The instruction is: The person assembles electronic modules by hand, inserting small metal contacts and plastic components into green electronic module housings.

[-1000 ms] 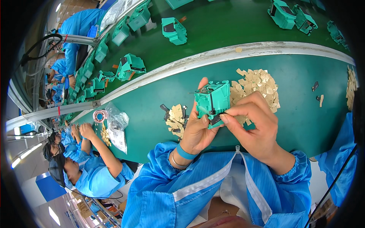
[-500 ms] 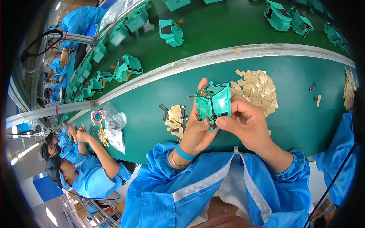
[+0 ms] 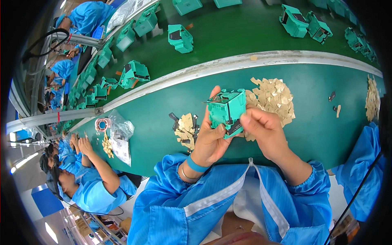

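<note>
A boxy green plastic housing (image 3: pixel 220 112) with a black strip (image 3: pixel 233 125) on its face is held up over the green worktop. My left hand (image 3: pixel 209 146) grips it from the left and below, thumb on the front near the lower edge. At the right side, my right hand (image 3: pixel 266 131) has thumb and bent fingers closed against the housing's edge by the black strip; what lies under those fingertips is hidden. A brownish, flat strip (image 3: pixel 218 99) shows at the housing's top. Behind my right hand lies a heap of tan paper pieces (image 3: pixel 272 96).
A smaller pile of tan pieces and black parts (image 3: pixel 186 130) lies left of my hands. Farther left are a clear plastic bag (image 3: pixel 121 141) and a tape roll (image 3: pixel 102 124). Beyond a metal rail (image 3: pixel 196 72), green housings (image 3: pixel 180 38) stand on a belt. Co-workers (image 3: pixel 92 179) sit at left.
My right thumb has moved up off the black strip's lower end to the housing's right edge. The housing has turned slightly, showing more of the strip. The whole view has shifted a little.
</note>
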{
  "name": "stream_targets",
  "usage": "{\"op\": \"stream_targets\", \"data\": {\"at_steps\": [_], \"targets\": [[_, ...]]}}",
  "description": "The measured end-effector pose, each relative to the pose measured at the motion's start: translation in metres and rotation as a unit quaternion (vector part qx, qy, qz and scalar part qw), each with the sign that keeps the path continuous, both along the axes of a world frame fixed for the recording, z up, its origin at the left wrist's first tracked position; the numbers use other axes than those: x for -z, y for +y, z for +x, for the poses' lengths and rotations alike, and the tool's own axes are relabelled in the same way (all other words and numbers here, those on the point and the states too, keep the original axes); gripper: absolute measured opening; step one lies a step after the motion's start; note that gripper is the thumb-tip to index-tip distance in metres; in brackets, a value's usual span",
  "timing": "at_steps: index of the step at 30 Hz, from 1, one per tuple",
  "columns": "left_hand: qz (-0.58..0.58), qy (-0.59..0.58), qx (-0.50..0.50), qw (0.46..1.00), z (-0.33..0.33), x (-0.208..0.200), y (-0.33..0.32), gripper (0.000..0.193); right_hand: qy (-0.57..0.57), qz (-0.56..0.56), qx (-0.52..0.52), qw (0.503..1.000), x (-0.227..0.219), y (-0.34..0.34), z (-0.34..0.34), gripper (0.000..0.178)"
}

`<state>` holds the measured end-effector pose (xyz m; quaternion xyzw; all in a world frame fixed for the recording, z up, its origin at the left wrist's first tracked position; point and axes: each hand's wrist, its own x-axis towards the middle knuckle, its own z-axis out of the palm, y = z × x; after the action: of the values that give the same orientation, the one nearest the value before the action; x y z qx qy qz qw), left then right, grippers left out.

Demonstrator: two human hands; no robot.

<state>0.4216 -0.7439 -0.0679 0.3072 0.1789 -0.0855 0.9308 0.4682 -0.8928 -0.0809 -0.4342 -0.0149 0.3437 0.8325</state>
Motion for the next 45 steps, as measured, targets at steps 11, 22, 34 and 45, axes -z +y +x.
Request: {"op": "stream_targets", "data": {"at_steps": [11,22,34,45], "targets": [[0.576,-0.064,0.015,0.815,-0.013,-0.007,0.020,0.082,-0.014,-0.214,0.030,0.976,0.028,0.005,0.086,0.050],[0.851,0.056,0.032,0.522,-0.032,-0.002,0.119,0.018,-0.123,-0.253,0.142,0.949,0.076,0.019,0.167,0.059],[0.795,0.041,0.154,0.586,-0.014,-0.008,0.136,0.016,-0.122,-0.151,0.027,0.981,0.041,-0.015,0.053,0.026],[0.803,-0.339,0.034,0.490,0.005,-0.026,0.049,0.022,-0.020,-0.030,-0.139,0.990,0.032,-0.004,0.027,0.023]]}}
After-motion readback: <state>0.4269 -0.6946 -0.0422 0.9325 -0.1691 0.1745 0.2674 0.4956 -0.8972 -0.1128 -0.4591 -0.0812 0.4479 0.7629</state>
